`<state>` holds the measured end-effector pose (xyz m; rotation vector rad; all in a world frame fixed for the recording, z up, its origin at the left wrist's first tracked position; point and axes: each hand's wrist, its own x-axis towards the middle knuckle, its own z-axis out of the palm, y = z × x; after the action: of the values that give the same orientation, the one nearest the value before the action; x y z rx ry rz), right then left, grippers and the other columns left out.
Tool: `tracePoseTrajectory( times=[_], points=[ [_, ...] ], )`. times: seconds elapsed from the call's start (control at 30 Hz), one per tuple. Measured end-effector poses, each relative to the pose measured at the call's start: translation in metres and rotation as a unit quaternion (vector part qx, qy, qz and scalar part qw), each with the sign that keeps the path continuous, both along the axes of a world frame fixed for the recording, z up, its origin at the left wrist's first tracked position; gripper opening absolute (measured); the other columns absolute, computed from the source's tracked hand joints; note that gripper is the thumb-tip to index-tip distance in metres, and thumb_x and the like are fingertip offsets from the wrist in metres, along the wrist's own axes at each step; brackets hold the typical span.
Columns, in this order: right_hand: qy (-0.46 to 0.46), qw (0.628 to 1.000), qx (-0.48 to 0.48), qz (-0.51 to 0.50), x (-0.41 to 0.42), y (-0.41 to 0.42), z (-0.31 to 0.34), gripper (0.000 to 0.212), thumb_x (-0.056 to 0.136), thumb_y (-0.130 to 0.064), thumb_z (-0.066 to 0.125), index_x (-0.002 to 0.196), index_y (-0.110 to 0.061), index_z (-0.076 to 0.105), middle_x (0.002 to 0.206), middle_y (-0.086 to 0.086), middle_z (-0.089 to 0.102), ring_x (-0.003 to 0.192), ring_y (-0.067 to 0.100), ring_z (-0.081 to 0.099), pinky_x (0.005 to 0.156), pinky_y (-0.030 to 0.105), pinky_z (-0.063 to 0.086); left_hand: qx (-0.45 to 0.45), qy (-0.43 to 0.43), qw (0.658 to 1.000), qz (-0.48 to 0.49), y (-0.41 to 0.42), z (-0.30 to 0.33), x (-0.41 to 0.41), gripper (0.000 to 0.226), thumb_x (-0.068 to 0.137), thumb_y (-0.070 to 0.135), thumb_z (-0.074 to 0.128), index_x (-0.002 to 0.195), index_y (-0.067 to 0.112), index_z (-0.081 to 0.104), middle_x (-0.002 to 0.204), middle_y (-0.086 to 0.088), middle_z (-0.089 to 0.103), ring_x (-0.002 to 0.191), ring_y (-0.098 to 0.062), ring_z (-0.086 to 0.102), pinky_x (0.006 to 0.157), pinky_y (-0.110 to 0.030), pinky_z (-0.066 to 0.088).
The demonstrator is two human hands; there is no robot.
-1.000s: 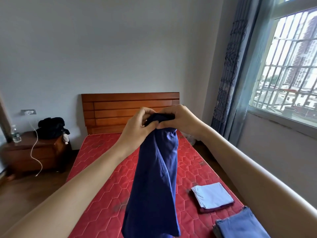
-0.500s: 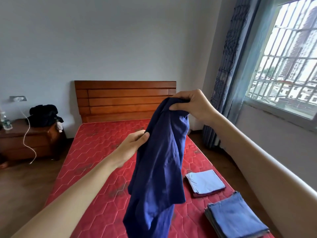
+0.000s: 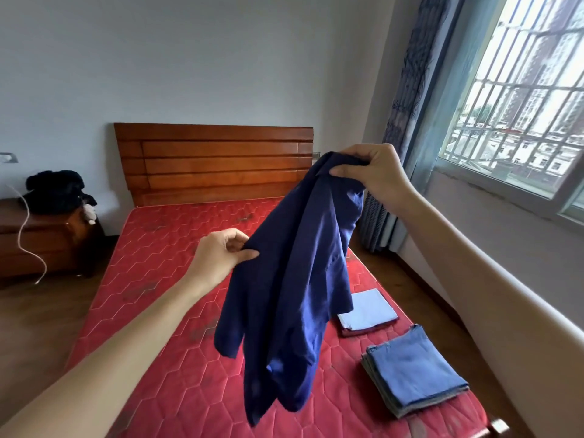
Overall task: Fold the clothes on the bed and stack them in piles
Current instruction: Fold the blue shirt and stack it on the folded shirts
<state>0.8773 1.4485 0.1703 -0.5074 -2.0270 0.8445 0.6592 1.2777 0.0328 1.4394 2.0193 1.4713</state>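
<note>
Both hands hold a dark blue garment point(image 3: 294, 279) in the air above the bed point(image 3: 151, 279). Right hand point(image 3: 369, 175), arm outstretched and raised, pinches the top of the cloth between thumb and curled fingers. Left hand point(image 3: 221, 257), lower, pinches a fold at its left edge. On the red mattress lie 2 piles: a blue folded stack point(image 3: 414, 377) nearest, and a pale blue folded piece point(image 3: 366, 309) on a dark red one beyond it.
</note>
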Motion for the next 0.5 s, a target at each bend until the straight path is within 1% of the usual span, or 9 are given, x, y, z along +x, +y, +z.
tracePoseTrajectory(
  times=[0.03,0.07,0.13,0.2,0.3,0.37,0.4,0.43,0.5],
  points=[
    [-0.001,1.0,0.0,-0.009,0.001,0.001,0.0,0.027,0.072,-0.008,0.081,0.096,-0.017,0.074,0.091,0.002,0.074,0.087,0.013,0.068,0.085,0.034,0.055,0.014,0.018,0.999,0.023,-0.002,0.002,0.001,0.015,0.072,0.017,0.083,0.081,0.018,0.071,0.077,0.007,0.072,0.073,-0.007,0.067,0.067,-0.011,0.05],
    [-0.001,1.0,-0.002,-0.018,0.001,0.002,0.0,0.026,0.072,-0.009,0.081,0.096,-0.017,0.074,0.091,0.003,0.073,0.087,0.015,0.068,0.087,0.037,0.056,0.02,0.031,0.999,0.037,-0.003,0.004,0.002,0.015,0.072,0.016,0.083,0.082,0.017,0.071,0.077,0.006,0.071,0.073,-0.007,0.066,0.067,-0.012,0.049],
    [0.004,0.999,-0.002,-0.032,0.002,0.003,0.001,0.026,0.072,-0.01,0.082,0.096,-0.016,0.075,0.091,0.004,0.074,0.088,0.017,0.068,0.088,0.039,0.056,0.023,0.045,0.998,0.044,-0.006,0.009,0.005,0.015,0.074,0.015,0.082,0.086,0.015,0.072,0.08,0.005,0.071,0.076,-0.008,0.065,0.073,-0.018,0.051],
    [0.012,0.999,-0.004,-0.041,0.003,0.004,0.003,0.025,0.072,-0.011,0.082,0.096,-0.017,0.075,0.092,0.003,0.074,0.09,0.018,0.069,0.088,0.04,0.056,0.021,0.043,0.998,0.039,-0.007,0.013,0.006,0.019,0.074,0.011,0.081,0.091,0.015,0.072,0.084,0.006,0.071,0.08,-0.006,0.066,0.077,-0.019,0.051],
    [0.019,0.998,-0.005,-0.052,0.003,0.006,0.004,0.025,0.072,-0.012,0.081,0.095,-0.017,0.076,0.092,0.003,0.074,0.092,0.021,0.07,0.089,0.041,0.056,-0.037,0.062,0.997,0.01,-0.008,0.01,0.002,0.026,0.075,0.006,0.079,0.096,0.02,0.072,0.088,0.01,0.071,0.085,0.0,0.065,0.076,-0.012,0.047],
    [0.025,0.998,-0.007,-0.056,0.003,0.007,0.004,0.025,0.071,-0.011,0.081,0.095,-0.016,0.076,0.092,0.003,0.074,0.092,0.021,0.07,0.089,0.042,0.055,-0.082,0.062,0.994,-0.024,-0.009,0.004,-0.003,0.018,0.079,0.01,0.077,0.092,0.022,0.075,0.088,0.011,0.073,0.086,0.0,0.066,0.073,-0.009,0.045],
    [0.026,0.998,-0.008,-0.055,0.003,0.008,0.004,0.025,0.071,-0.011,0.081,0.095,-0.016,0.076,0.092,0.003,0.074,0.092,0.021,0.07,0.089,0.042,0.055,-0.09,0.054,0.994,-0.037,-0.009,0.0,-0.005,0.012,0.08,0.013,0.076,0.088,0.022,0.076,0.087,0.012,0.074,0.085,0.0,0.067,0.074,-0.01,0.046],
    [0.025,0.998,-0.01,-0.054,0.003,0.008,0.003,0.025,0.071,-0.01,0.082,0.094,-0.017,0.076,0.092,0.003,0.074,0.092,0.022,0.07,0.089,0.042,0.056,-0.089,0.045,0.994,-0.043,-0.009,-0.002,-0.007,0.008,0.081,0.015,0.076,0.085,0.023,0.076,0.084,0.011,0.074,0.083,-0.001,0.068,0.075,-0.012,0.048],
    [0.016,0.998,-0.011,-0.054,0.005,0.008,0.0,0.025,0.071,-0.01,0.082,0.094,-0.017,0.076,0.092,0.004,0.074,0.092,0.022,0.07,0.089,0.042,0.056,-0.073,0.016,0.996,-0.042,-0.01,-0.005,-0.013,0.003,0.08,0.018,0.076,0.08,0.021,0.076,0.08,0.01,0.075,0.079,-0.003,0.07,0.078,-0.022,0.053]
  ],
)
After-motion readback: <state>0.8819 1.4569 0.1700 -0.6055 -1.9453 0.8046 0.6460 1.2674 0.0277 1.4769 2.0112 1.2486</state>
